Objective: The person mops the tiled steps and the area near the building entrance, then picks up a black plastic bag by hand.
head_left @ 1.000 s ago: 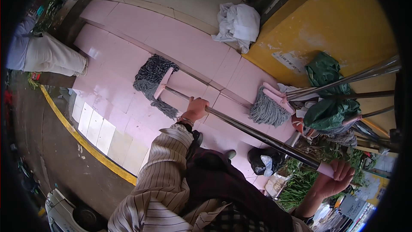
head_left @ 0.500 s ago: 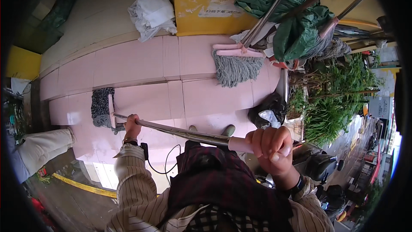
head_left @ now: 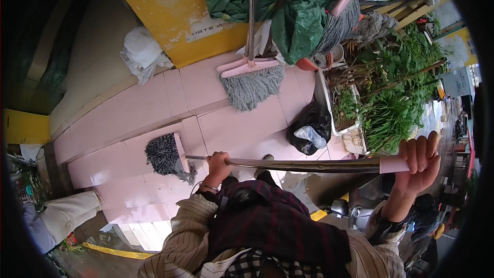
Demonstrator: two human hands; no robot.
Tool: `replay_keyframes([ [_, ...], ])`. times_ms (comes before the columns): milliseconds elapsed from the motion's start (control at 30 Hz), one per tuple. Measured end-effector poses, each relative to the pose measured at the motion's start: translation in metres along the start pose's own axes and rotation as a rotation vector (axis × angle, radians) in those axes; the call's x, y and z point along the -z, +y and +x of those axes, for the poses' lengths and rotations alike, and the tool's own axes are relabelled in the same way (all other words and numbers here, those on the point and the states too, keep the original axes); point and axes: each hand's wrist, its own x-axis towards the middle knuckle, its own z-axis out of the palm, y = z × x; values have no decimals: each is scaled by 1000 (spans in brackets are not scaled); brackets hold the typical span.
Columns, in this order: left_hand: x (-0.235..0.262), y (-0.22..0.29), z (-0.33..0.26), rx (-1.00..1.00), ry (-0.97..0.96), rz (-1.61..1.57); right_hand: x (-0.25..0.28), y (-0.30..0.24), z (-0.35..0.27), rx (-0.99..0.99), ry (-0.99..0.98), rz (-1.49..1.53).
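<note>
A long mop (head_left: pixel 309 166) lies across my view with a shiny metal handle. Its dark grey string head (head_left: pixel 163 155), fixed in a pink clamp, rests on the pink tiled step (head_left: pixel 123 157). My left hand (head_left: pixel 218 166) is wrapped round the handle close to the clamp. Far out to the right, my right hand (head_left: pixel 421 160) grips the pink sleeve at the handle's end. My shoes show partly below the handle, between my two hands.
A second mop (head_left: pixel 252 91) with lighter grey strings stands against the yellow wall (head_left: pixel 164 13). Beside it hang green plastic sheeting (head_left: pixel 296 25) and another mop (head_left: pixel 342 25). A black rubbish bag (head_left: pixel 311 123) sits by the planter (head_left: pixel 355 118). At left, a person's light trousers (head_left: pixel 72 213) show.
The view has turned and shifted. My right hand has moved outward to the right with the handle's end, while the mop head and my left hand appear further right.
</note>
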Motion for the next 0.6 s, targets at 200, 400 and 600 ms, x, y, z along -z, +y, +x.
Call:
replay_keyframes([
  [200, -47, 106, 29, -257, -109, -76, 59, -76, -1, 230, 100, -365],
  [400, -21, 126, 69, 21, 0, -315, 116, -64, -17, -29, 207, -768],
  [600, 29, 63, 68, 207, 324, -591, 234, 54, -80, -569, 340, -537],
])
